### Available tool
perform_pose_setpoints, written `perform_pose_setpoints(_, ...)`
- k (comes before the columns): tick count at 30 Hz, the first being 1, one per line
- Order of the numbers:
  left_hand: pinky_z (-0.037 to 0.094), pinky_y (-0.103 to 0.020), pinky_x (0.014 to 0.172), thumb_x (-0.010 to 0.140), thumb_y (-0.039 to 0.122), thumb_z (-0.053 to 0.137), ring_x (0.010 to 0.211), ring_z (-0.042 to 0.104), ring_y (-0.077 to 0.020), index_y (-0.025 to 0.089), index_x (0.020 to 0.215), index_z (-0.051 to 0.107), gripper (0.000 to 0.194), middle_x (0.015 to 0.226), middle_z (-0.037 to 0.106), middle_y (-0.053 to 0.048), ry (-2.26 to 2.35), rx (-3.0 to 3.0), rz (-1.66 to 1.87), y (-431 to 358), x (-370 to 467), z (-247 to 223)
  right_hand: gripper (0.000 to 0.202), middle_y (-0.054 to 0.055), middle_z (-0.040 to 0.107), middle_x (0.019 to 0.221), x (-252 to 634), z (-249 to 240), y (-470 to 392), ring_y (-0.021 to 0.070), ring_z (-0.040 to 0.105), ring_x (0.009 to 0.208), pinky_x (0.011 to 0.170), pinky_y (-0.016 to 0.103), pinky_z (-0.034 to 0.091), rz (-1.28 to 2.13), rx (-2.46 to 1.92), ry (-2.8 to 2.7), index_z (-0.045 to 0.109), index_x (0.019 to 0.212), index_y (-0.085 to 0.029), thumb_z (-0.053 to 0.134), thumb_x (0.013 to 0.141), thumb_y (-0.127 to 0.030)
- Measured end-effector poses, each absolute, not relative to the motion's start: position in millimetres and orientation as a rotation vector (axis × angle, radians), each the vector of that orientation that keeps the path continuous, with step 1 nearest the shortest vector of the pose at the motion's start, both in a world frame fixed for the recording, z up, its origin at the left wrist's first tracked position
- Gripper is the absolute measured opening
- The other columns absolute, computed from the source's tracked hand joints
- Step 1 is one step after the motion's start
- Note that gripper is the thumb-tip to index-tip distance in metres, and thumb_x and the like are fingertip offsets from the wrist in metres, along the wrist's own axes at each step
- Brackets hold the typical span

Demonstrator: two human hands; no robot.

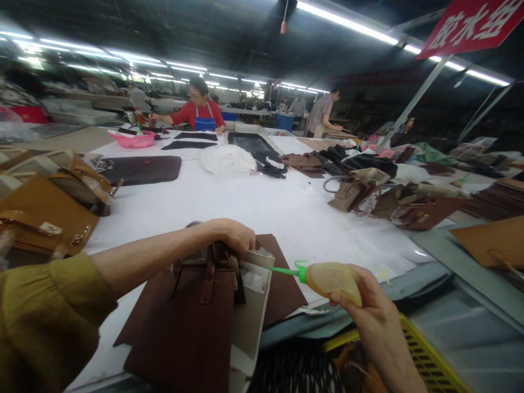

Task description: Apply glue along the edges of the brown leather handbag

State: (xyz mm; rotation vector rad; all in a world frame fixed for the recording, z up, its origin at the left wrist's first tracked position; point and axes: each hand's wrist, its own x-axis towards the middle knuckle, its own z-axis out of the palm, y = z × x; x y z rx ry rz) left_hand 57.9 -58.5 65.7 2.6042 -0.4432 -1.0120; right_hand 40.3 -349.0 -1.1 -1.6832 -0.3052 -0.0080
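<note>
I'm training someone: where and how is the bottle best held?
Probably by the rounded rear of the bottle, coming from the person's right, where the right grip has it: the body is nearly level, its thin green nozzle pointing left toward the bag, so holding there leaves the nozzle free.

- White-topped table (278, 204) is spreading beneath both hands' fingers.
- Dark brown bag (184, 327) is resting at the near edge, below the left fingers (249, 240).
- Tan bags (45, 213) are sitting well left of them.
- Pink bowl (135, 140), dark panel (143, 170), white bundle (227, 159): lying beyond them.
- Brown handbags (354, 194) are standing beyond the right fingers (368, 286).
</note>
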Motion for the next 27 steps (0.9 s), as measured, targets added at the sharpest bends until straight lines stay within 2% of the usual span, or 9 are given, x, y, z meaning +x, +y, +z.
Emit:
perform_pose_setpoints(6,0.031,-0.022,0.042,0.056,0.018,0.062,0.052,0.045,-0.0126,0.013,0.071,0.067,0.016,0.056,0.054,0.0,-0.473,2.644,-1.083,-56.4,56.6,66.8,0.039,0.002,0.066,0.084,41.8,-2.9,-349.7,0.0208,0.062,0.073,0.066,0.027,0.053,-0.03,-1.691,-0.314,0.058,0.097,-0.021,0.076,0.065,-0.034)
perform_pose_setpoints(9,0.032,-0.022,0.041,0.057,0.02,0.061,0.051,0.046,-0.0128,0.013,0.072,0.067,0.018,0.057,0.056,0.0,-0.51,2.687,-1.046,-56.0,55.5,65.1,0.041,0.001,0.066,0.077,40.9,-7.3,-351.2,0.0203,0.061,0.068,0.061,0.026,0.052,0.019,-1.678,-0.307,0.058,0.095,-0.022,0.078,0.062,-0.035)
perform_pose_setpoints(13,0.033,-0.023,0.043,0.058,0.021,0.061,0.053,0.048,-0.0131,0.013,0.076,0.068,0.02,0.062,0.059,-0.001,-0.529,2.74,-1.01,-57.2,53.8,66.6,0.041,0.0,0.065,0.074,34.0,-1.5,-354.8,0.0177,0.056,0.057,0.055,0.027,0.049,0.058,-1.715,-0.257,0.058,0.097,-0.022,0.076,0.064,-0.038)
perform_pose_setpoints(23,0.031,-0.022,0.042,0.056,0.019,0.06,0.051,0.046,-0.0123,0.015,0.071,0.066,0.017,0.057,0.055,0.001,-0.481,2.692,-1.006,-57.4,52.2,65.1,0.036,0.001,0.064,0.073,40.0,-2.3,-351.9,0.0169,0.056,0.059,0.055,0.026,0.048,0.133,-1.684,-0.344,0.055,0.101,-0.02,0.071,0.071,-0.035)
perform_pose_setpoints(27,0.03,-0.022,0.043,0.057,0.018,0.061,0.052,0.045,-0.0116,0.013,0.071,0.065,0.016,0.058,0.055,0.002,-0.447,2.704,-1.018,-58.5,50.3,67.4,0.038,0.001,0.066,0.074,37.2,-9.2,-353.8,0.0172,0.057,0.057,0.05,0.025,0.048,0.149,-1.664,-0.309,0.058,0.097,-0.021,0.076,0.065,-0.032)
